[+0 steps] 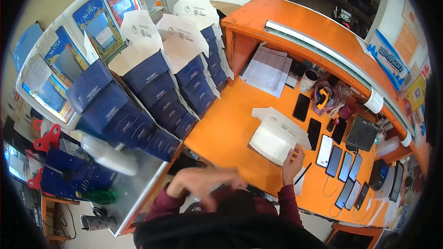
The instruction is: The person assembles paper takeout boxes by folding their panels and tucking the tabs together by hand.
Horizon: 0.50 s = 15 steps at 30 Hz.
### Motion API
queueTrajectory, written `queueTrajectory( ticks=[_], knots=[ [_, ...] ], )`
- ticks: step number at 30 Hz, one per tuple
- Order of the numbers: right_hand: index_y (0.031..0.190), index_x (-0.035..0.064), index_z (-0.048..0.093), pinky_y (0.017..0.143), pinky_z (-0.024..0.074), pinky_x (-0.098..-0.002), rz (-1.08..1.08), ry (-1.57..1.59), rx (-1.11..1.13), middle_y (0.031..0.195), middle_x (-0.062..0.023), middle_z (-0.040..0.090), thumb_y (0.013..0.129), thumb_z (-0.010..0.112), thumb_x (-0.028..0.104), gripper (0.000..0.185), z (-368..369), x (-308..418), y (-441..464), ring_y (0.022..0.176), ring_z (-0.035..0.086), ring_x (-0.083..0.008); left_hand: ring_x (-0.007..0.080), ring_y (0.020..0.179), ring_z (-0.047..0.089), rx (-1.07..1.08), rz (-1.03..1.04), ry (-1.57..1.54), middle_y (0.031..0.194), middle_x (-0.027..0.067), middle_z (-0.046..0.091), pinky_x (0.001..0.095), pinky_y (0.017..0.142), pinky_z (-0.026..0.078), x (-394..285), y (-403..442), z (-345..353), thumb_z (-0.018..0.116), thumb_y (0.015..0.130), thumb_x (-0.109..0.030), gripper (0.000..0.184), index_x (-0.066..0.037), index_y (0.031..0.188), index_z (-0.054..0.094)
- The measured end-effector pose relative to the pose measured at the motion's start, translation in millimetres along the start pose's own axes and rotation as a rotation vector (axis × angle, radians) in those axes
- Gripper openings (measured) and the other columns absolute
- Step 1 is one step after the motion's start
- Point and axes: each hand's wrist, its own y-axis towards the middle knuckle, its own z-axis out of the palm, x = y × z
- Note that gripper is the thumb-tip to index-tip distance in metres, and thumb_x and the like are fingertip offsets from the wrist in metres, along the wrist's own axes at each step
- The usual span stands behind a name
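Near the front edge of the desk (217, 127), one box (272, 143) stands folded but unclosed, right hand (291, 163) pinching its corner; left hand (205, 183) blurred, grip unclear; stacked boxes (150, 74) stand folded.

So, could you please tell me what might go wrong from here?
1. The open white box lies close to a dark phone, so shifting it with the right hand might nudge that phone.
2. The tall stacks of blue boxes stand on the left side of the view, so a wide sweep of the left hand could perhaps knock some over.
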Motion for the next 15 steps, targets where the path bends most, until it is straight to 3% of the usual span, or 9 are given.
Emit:
queueTrajectory(
  ticks=[2, 5, 6, 9, 11, 12, 14, 15],
  knots=[
    [0.13, 0.004, 0.057, 0.077, 0.0542, -0.0325, 0.006, -0.008, 0.005, 0.118, -0.0131, 0.056, 0.098, 0.062, 0.014, 0.034, 3, -7, -4, 0.097, 0.064, -0.0247, 0.0354, 0.109, 0.055, -0.002, 0.232, -0.102, 0.119, 0.0195, 0.056, 0.0466, 0.095, 0.046, -29, -26, 2, 0.083, 0.081, -0.024, 0.06, -0.002, 0.129, 0.054],
    [0.13, 0.0039, 0.057, 0.078, 0.054, -0.0328, 0.004, -0.027, -0.008, 0.118, -0.0132, 0.055, 0.097, 0.063, 0.014, 0.035, 1, 0, -8, 0.101, 0.062, -0.0252, 0.031, 0.105, 0.055, -0.155, 0.562, -0.448, 0.108, 0.0161, 0.054, 0.0499, 0.087, 0.048, -32, -47, 23, 0.069, 0.093, -0.027, 0.043, -0.011, 0.129, 0.052],
    [0.13, 0.0049, 0.057, 0.078, 0.0552, -0.0326, -0.017, -0.046, -0.004, 0.12, -0.0128, 0.054, 0.097, 0.064, 0.014, 0.036, 1, -3, -10, 0.1, 0.062, -0.0242, 0.0293, 0.103, 0.055, -0.239, 0.665, -0.689, 0.106, 0.015, 0.053, 0.049, 0.085, 0.048, -16, -43, 31, 0.065, 0.095, -0.033, 0.043, -0.013, 0.131, 0.051],
    [0.132, 0.007, 0.056, 0.076, 0.0577, -0.0323, -0.093, -0.085, 0.009, 0.122, -0.0121, 0.052, 0.096, 0.065, 0.013, 0.037, 3, -13, -8, 0.099, 0.062, -0.0225, 0.0222, 0.09, 0.047, -0.804, 0.698, -1.175, 0.103, 0.0101, 0.042, 0.0415, 0.076, 0.045, -17, -21, 61, 0.046, 0.096, -0.069, 0.072, -0.017, 0.145, 0.043],
    [0.132, 0.0071, 0.056, 0.076, 0.0576, -0.0324, -0.13, -0.09, 0.011, 0.122, -0.0125, 0.052, 0.095, 0.065, 0.012, 0.038, 3, -16, -7, 0.1, 0.061, -0.0228, 0.0227, 0.087, 0.047, -0.832, 0.668, -1.175, 0.101, 0.0125, 0.048, 0.0393, 0.076, 0.044, 12, -34, 51, 0.044, 0.092, -0.077, 0.085, -0.01, 0.145, 0.045],
    [0.132, 0.0071, 0.056, 0.076, 0.0575, -0.0324, -0.129, -0.083, 0.018, 0.122, -0.0125, 0.051, 0.095, 0.065, 0.011, 0.038, 3, -15, -6, 0.1, 0.061, -0.0231, 0.0253, 0.089, 0.051, -1.011, 0.64, -1.096, 0.099, 0.0149, 0.055, 0.0398, 0.077, 0.047, 9, -45, 50, 0.045, 0.09, -0.079, 0.09, -0.002, 0.138, 0.051],
    [0.132, 0.0071, 0.056, 0.076, 0.0572, -0.0324, -0.124, -0.067, 0.045, 0.122, -0.0125, 0.051, 0.095, 0.064, 0.009, 0.038, 1, -13, -9, 0.1, 0.061, -0.0237, 0.0301, 0.077, 0.068, -1.293, 0.712, -0.775, 0.092, 0.0232, 0.064, 0.0381, 0.065, 0.058, 24, -108, 42, 0.039, 0.096, -0.074, 0.086, 0.005, 0.123, 0.059],
    [0.131, 0.0066, 0.056, 0.076, 0.0554, -0.0326, -0.104, -0.056, 0.045, 0.12, -0.0127, 0.052, 0.094, 0.063, 0.008, 0.038, -1, -13, -11, 0.098, 0.06, -0.0245, 0.0298, 0.078, 0.068, -1.417, 0.767, -0.62, 0.094, 0.0227, 0.065, 0.0391, 0.067, 0.058, 23, -138, 40, 0.041, 0.095, -0.07, 0.081, 0.004, 0.123, 0.059]
  ],
)
